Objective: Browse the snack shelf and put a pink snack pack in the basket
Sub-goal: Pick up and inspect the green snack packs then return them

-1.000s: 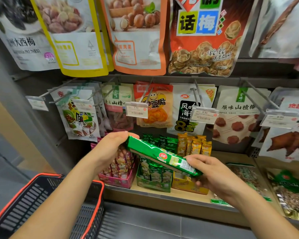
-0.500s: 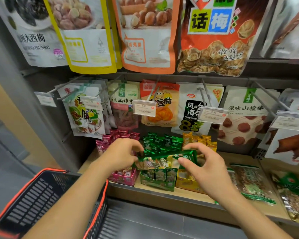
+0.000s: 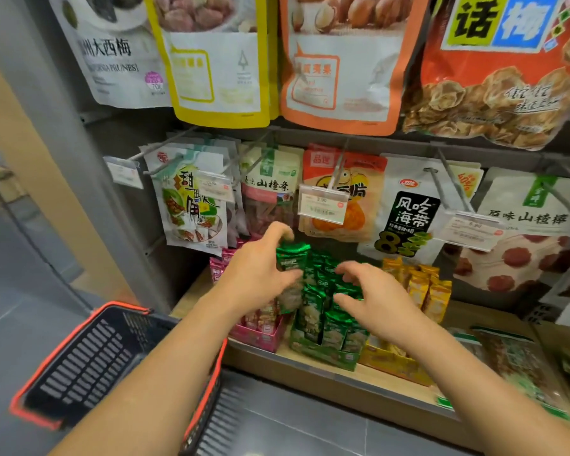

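Observation:
My left hand (image 3: pixel 257 271) is shut on a green snack pack (image 3: pixel 292 260), holding it upright at the left side of the green display box (image 3: pixel 323 352). My right hand (image 3: pixel 372 299) hovers over the green packs in that box with its fingers apart and holds nothing. The pink snack packs (image 3: pixel 218 266) stand in a pink box (image 3: pixel 260 339) just left of the green one, mostly hidden behind my left hand and wrist. The black basket with a red rim (image 3: pixel 79 363) hangs at my left forearm, low on the left.
A yellow box of packs (image 3: pixel 425 287) stands right of the green one. Bags hang on metal pegs with price tags (image 3: pixel 321 205) above the shelf. Flat green bags (image 3: pixel 520 366) lie at the right. A grey post (image 3: pixel 63 159) bounds the shelf on the left.
The green pack was held level between both hands; now only my left hand holds it, upright at the green box. My right hand has let go. The view has moved closer to the shelf.

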`<state>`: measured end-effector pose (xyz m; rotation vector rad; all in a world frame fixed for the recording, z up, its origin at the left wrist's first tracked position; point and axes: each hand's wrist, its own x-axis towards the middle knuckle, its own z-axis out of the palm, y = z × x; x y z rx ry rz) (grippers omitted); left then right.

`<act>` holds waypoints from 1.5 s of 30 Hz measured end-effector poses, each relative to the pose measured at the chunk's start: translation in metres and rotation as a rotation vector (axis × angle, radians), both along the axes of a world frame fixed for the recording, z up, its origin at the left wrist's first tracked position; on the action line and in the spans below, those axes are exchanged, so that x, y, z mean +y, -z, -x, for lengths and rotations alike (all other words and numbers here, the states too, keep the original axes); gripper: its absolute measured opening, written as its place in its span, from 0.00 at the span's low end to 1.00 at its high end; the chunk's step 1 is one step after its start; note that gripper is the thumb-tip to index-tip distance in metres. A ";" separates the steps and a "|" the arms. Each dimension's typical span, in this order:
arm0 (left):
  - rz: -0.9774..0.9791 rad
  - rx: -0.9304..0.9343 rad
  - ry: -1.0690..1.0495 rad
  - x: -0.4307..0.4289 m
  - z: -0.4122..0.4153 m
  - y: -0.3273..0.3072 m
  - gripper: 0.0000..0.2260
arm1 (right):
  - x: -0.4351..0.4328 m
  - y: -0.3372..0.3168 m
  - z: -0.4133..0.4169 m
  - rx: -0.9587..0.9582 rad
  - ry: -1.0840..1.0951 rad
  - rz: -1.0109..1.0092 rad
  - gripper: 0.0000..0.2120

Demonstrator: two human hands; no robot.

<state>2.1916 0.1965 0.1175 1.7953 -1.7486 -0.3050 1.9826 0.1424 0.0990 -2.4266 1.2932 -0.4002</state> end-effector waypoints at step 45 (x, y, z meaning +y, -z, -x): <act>-0.462 -0.193 0.186 -0.038 0.014 0.112 0.23 | -0.027 0.077 -0.017 0.072 -0.029 -0.033 0.19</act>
